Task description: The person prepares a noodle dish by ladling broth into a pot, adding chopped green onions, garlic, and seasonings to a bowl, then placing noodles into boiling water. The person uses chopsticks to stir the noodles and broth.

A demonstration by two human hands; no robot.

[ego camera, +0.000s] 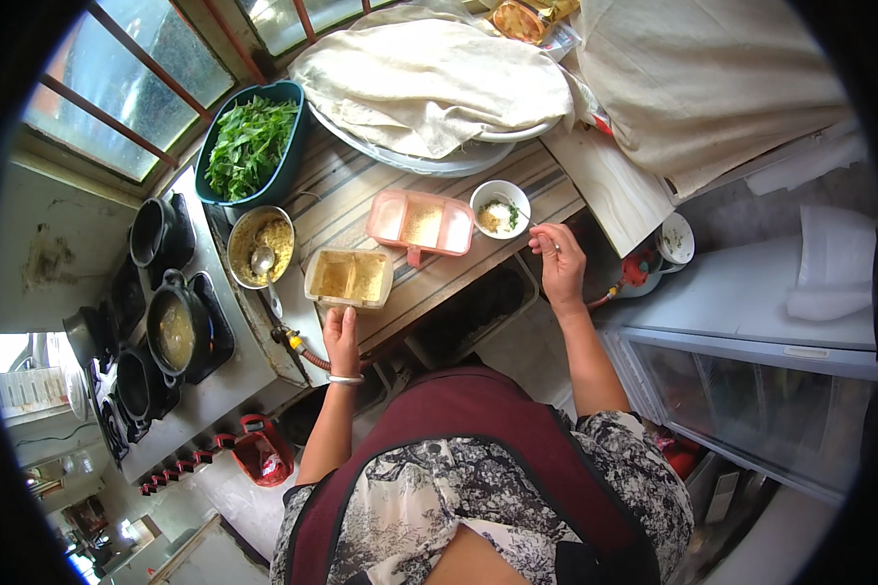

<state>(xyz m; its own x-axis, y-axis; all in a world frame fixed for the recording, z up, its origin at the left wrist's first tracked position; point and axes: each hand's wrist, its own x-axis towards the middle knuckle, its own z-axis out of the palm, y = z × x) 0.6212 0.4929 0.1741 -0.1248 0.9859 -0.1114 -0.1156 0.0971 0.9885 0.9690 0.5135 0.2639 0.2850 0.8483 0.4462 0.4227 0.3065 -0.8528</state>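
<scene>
My left hand (342, 342) grips the near rim of a clear plastic two-compartment container (349, 278) with yellowish contents. My right hand (559, 265) pinches the handle of a small metal spoon (527, 217), whose other end is in a white bowl (500, 209). White and tan powders and chopped greens lie in that bowl. Between the hands sits a pink seasoning box (421, 225) with three compartments, white at the sides and tan granules in the middle. Left of the containers, a metal bowl (261, 246) holds a yellowish mix and a spoon (263, 262).
A teal basin of leafy greens (252, 146) and a cloth-covered round tray (439, 88) stand at the back. To the left is a gas stove with dark pots (178, 333), one holding liquid. A glass-door appliance (753, 395) and a gas cylinder (636, 272) are at right.
</scene>
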